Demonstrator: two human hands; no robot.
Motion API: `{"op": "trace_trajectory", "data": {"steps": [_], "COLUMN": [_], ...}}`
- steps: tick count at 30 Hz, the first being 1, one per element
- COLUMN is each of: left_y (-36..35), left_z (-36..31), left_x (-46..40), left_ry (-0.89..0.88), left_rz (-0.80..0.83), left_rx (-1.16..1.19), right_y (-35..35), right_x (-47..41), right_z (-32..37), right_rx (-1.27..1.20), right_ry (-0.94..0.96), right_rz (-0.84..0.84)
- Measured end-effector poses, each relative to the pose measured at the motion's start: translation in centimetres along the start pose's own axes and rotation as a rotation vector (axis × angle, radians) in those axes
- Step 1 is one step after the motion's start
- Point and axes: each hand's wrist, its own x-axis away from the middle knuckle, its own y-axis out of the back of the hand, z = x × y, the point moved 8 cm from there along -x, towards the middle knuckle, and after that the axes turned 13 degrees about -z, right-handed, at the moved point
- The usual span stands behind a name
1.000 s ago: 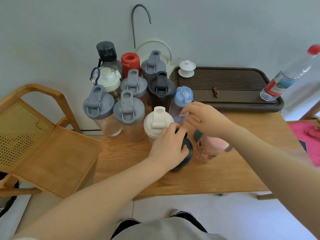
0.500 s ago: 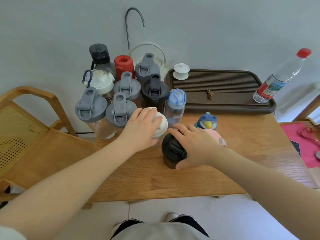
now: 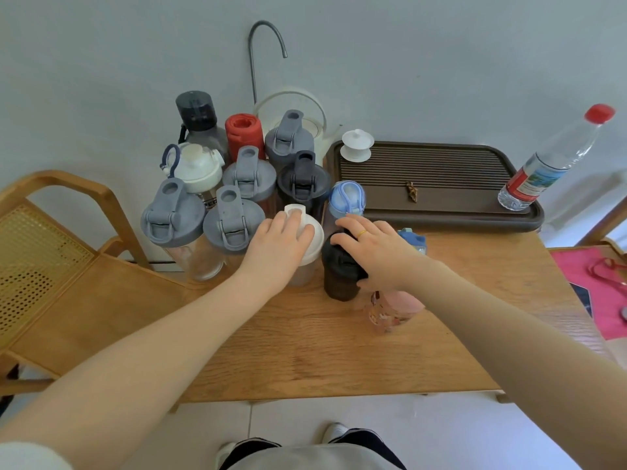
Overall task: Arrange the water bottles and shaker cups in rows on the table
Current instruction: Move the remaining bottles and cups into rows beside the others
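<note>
Several bottles and shaker cups stand packed in rows at the back left of the wooden table [image 3: 339,351]. My left hand [image 3: 276,247] grips the lid of the white-lidded shaker cup [image 3: 314,239] in the front row. Beside it on the right stands a dark bottle [image 3: 339,279], and my right hand [image 3: 380,254] is closed over its top. A pink patterned bottle [image 3: 393,308] stands under my right wrist. Behind that hand a small blue bottle [image 3: 412,237] peeks out. A blue-lidded bottle [image 3: 347,198] stands just behind the dark one.
A dark slatted tea tray [image 3: 437,184] lies at the back right, with a white lidded cup [image 3: 357,145] and a red-capped clear water bottle [image 3: 556,161] on it. A wooden chair [image 3: 61,266] stands on the left. A white kettle [image 3: 312,123] sits against the wall.
My right hand slid the dark bottle back toward the white-lidded cup. The pink bottle now shows below my right wrist. My left hand stays on the white lid.
</note>
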Motion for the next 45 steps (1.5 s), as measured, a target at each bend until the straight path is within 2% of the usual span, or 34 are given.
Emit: {"op": "trace_trajectory", "data": {"steps": [3, 8, 12, 13, 15, 18, 21, 28, 32, 35, 41, 45], "left_y": [0.0, 0.3, 2.1, 2.8, 3.9, 4.1, 3.9, 2.8, 2.4, 2.6, 2.0, 0.0], "left_z": [0.1, -0.3, -2.5, -3.4, -5.5, -8.7, -11.2, -14.9, -15.3, -15.0, -12.4, -12.2], "left_x": [0.0, 0.1, 0.0, -0.1, -0.5, -0.9, -1.5, -3.0, -4.5, -6.9, -13.8, -16.0], "left_ry": [-0.002, 0.004, -0.034, -0.056, -0.114, -0.173, -0.201, -0.265, -0.234, -0.216, 0.003, -0.025], "left_rz": [0.015, 0.0, -0.061, -0.091, -0.133, -0.076, -0.03, 0.061, 0.118, 0.099, 0.098, 0.156], "left_rx": [0.013, 0.097, 0.287, 0.354, 0.443, 0.524, 0.591, 0.465, 0.448, 0.418, 0.478, 0.371], "right_y": [0.4, 1.3, 4.7, 4.6, 3.2, -0.4, -1.7, -2.5, -2.5, -2.4, -2.8, -3.5], "right_x": [-0.3, -0.3, 1.4, 2.2, 3.7, 5.8, 6.2, 4.7, 5.5, 7.0, 10.3, 10.9], "right_z": [-0.2, -0.6, -6.2, -7.9, -9.9, -10.1, -9.9, -10.6, -13.2, -15.6, -18.3, -17.3], "right_rx": [-0.022, -0.106, -0.379, -0.419, -0.44, -0.512, -0.596, -0.477, -0.436, -0.413, -0.541, -0.566], "right_ry": [-0.014, -0.041, -0.347, -0.414, -0.451, -0.437, -0.418, -0.307, -0.448, -0.511, -0.637, -0.631], "right_rz": [-0.057, -0.045, -0.279, -0.277, -0.131, 0.164, 0.196, 0.066, -0.012, -0.029, -0.054, -0.092]}}
